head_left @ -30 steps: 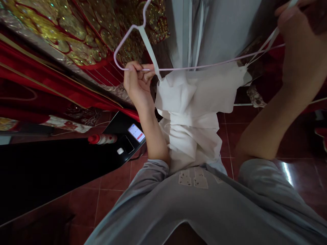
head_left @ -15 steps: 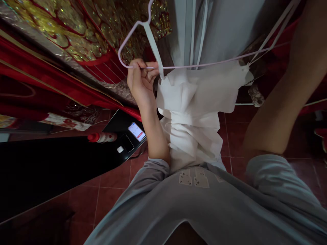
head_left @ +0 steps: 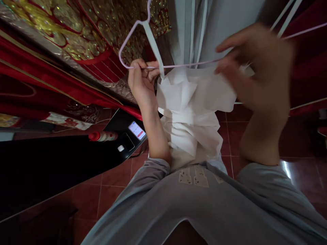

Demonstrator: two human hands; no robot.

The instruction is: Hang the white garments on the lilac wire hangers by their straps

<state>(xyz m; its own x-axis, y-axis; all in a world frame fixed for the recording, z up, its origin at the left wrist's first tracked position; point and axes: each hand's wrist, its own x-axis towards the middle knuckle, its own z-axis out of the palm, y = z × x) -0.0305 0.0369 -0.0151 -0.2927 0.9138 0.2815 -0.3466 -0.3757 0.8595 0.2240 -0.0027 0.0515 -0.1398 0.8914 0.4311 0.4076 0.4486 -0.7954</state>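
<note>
A white garment (head_left: 194,112) hangs by thin straps from a pale pink wire hanger (head_left: 178,65) in front of me. My left hand (head_left: 141,81) is closed on the hanger's bar near its left bend. My right hand (head_left: 255,68) is blurred by motion at the hanger's right end, its fingers spread over the garment's top edge beside a strap (head_left: 286,20). I cannot make out whether it grips the cloth.
Red and gold embroidered fabric (head_left: 63,41) hangs at the left. A black table (head_left: 51,166) below it carries a lit phone (head_left: 137,130), a red-capped bottle (head_left: 102,136) and a small white object (head_left: 121,148). Red floor tiles (head_left: 114,190) lie underneath.
My right hand has come down from the upper right corner to the garment's top right edge. The left hand stays on the hanger.
</note>
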